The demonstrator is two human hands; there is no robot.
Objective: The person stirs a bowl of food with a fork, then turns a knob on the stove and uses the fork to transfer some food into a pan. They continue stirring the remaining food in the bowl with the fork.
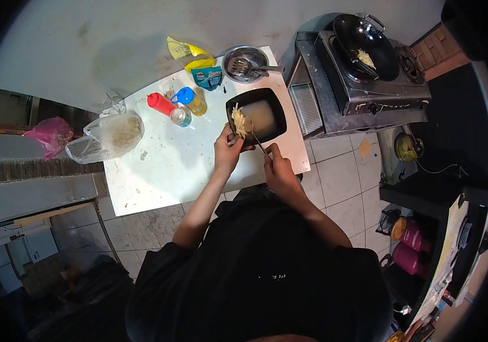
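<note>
A black square bowl [281, 117] with cloudy liquid in it is over the front right part of the white table. My left hand [228, 153] is closed on its near left edge, thumb on top beside pale thin strips [238, 119] of food. My right hand [281, 172] grips the handle of a metal spoon [260, 145]. Its far end reaches into the bowl by the strips, which partly hide its head.
A steel basin [245, 64] with a slotted turner stands behind the bowl. Left are a red bottle [160, 104], a blue-capped bottle [192, 101], a small jar [181, 117], a teal packet [207, 77] and a plastic bag [116, 135]. Right, a black wok [364, 43] sits on the stove [358, 94].
</note>
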